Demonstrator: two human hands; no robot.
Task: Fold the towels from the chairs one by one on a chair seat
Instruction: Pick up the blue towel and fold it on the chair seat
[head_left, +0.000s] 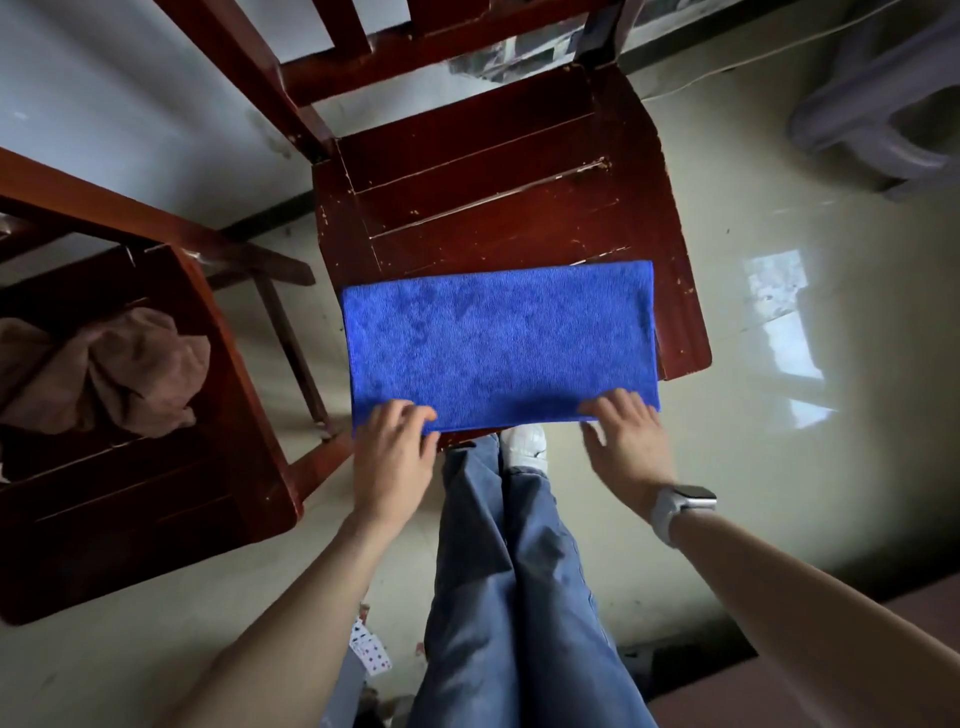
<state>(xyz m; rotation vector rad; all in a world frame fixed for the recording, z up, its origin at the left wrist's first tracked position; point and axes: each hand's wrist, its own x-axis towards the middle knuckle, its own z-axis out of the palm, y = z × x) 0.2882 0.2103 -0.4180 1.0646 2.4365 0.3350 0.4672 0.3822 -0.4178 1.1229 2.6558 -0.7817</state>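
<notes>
The wooden chair seat (493, 182) is showing bare wood behind and right of the folded blue towel (498, 343), which is lying along its near edge. The left hand (395, 457) is pinching the near-left corner; the right hand (623, 441) is resting relaxed fingers on the near-right corner.

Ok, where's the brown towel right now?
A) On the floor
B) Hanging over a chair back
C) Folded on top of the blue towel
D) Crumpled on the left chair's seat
D: the brown towel lies crumpled on the left chair's seat, apart from the blue towel on the other chair.
</notes>
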